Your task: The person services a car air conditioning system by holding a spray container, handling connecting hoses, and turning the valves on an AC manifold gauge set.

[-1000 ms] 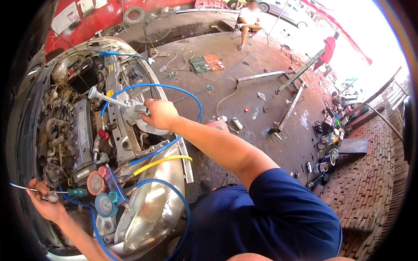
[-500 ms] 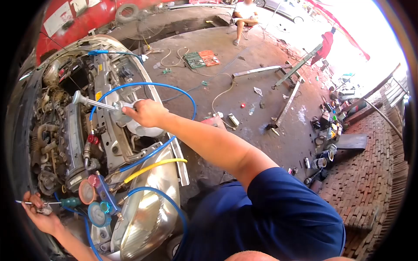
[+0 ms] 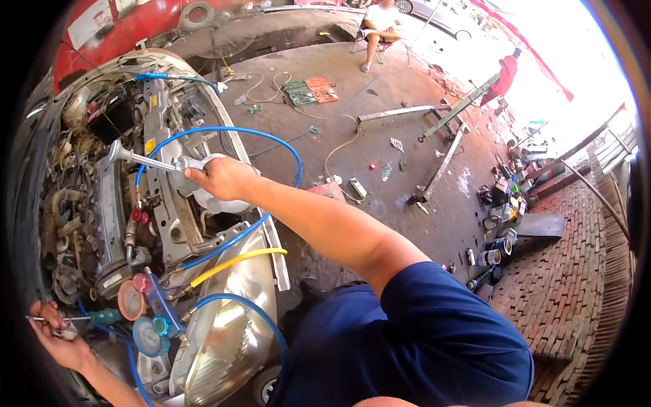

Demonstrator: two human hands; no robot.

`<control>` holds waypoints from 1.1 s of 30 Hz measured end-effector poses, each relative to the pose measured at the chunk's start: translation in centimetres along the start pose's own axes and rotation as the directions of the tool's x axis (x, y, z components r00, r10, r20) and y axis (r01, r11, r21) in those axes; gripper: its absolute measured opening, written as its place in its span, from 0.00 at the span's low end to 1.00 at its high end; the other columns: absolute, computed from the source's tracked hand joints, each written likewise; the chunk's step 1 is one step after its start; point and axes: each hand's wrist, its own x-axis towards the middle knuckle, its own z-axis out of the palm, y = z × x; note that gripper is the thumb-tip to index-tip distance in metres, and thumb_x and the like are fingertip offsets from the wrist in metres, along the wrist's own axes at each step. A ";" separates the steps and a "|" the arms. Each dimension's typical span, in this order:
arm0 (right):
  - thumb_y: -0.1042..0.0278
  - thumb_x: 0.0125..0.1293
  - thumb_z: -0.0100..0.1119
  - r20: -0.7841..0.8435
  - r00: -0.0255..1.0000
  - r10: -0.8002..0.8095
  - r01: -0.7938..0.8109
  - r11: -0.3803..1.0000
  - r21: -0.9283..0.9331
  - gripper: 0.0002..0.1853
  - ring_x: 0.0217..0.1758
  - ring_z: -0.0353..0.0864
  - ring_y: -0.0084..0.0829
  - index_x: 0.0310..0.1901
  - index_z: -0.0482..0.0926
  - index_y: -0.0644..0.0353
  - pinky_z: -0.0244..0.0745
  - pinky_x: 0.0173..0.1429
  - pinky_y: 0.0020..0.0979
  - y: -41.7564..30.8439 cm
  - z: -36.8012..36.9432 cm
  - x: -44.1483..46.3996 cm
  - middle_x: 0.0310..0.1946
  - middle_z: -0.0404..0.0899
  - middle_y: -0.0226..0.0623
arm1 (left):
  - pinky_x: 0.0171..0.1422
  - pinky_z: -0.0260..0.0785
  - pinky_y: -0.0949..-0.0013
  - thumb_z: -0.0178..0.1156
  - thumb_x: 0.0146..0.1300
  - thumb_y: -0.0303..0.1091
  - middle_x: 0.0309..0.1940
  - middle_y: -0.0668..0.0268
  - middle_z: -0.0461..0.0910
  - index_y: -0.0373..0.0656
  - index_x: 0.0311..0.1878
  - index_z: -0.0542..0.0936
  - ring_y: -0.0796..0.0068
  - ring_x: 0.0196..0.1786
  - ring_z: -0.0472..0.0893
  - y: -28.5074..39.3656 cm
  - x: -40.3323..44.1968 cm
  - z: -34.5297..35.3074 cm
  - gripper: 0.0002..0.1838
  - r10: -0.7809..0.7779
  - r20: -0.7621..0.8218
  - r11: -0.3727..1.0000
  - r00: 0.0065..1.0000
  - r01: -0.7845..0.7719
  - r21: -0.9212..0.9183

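My right hand is closed round the neck of a white, pump-like tool with a long pale rod and round knob; its pale body shows under my fist, above the front of the engine bay. At the lower left, my left hand is curled round the thin shaft of a green-handled screwdriver, with a small greyish piece, kind unclear, against the fingers. Between the hands lies a manifold gauge set with red and blue dials. Blue hoses and a yellow hose run from it.
The open engine bay fills the left, with a headlight near me. Behind lie a tool roll, metal bars and a fan. One person sits at the back; cans and clutter line the brick area at right.
The view has shifted slightly, so the scene sits a little further left. Both hands keep their holds, with almost no movement relative to the car.
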 end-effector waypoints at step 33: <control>0.29 0.76 0.48 0.204 0.976 -0.074 0.078 0.997 -0.009 0.34 0.20 0.65 0.16 0.35 0.81 0.57 0.58 0.25 0.23 -12.2 -7.4 -2.5 0.20 0.71 0.25 | 0.31 0.66 0.74 0.47 0.79 0.58 0.16 0.73 0.66 0.38 0.44 0.80 0.80 0.20 0.69 1.5 -0.8 6.4 0.29 0.201 -0.118 0.974 0.973 -0.186 0.126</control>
